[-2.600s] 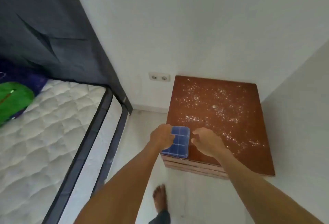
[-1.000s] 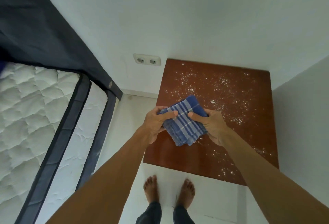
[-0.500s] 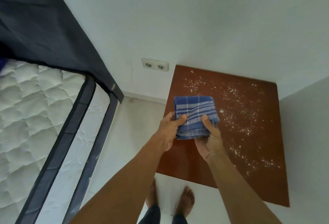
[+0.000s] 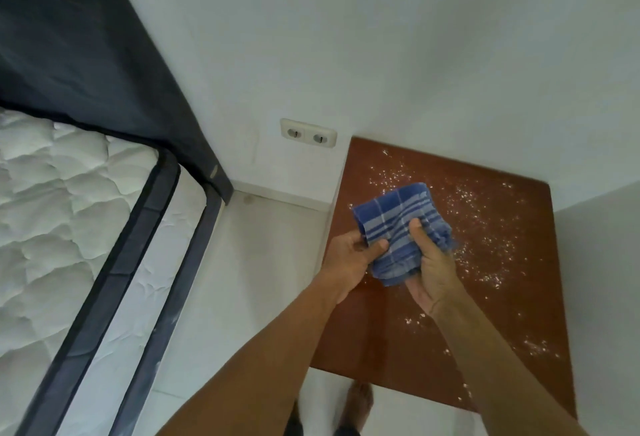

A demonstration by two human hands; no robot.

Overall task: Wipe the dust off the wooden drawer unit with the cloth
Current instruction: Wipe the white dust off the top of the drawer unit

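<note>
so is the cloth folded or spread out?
Folded: the cloth is a bunched, layered wad gripped by left hand and right hand.

Two hands (image 4: 349,259) (image 4: 431,273), one cloth (image 4: 398,224), one drawer unit (image 4: 485,314), one double socket (image 4: 308,133), one mattress (image 4: 69,210).

From where I stand, there is nothing here to read. No word, number, brand or sign shows on any surface in view. The blue cloth (image 4: 398,224) carries only pale woven stripes, no tag or lettering that I can make out. The double wall socket (image 4: 308,133) has a plain white face with no marking legible. The top of the wooden drawer unit (image 4: 502,227) bears only white specks. A small pale tab (image 4: 214,171) sits low on the edge of the dark fabric by the mattress, but it is too small and blurred to show any print.
</note>
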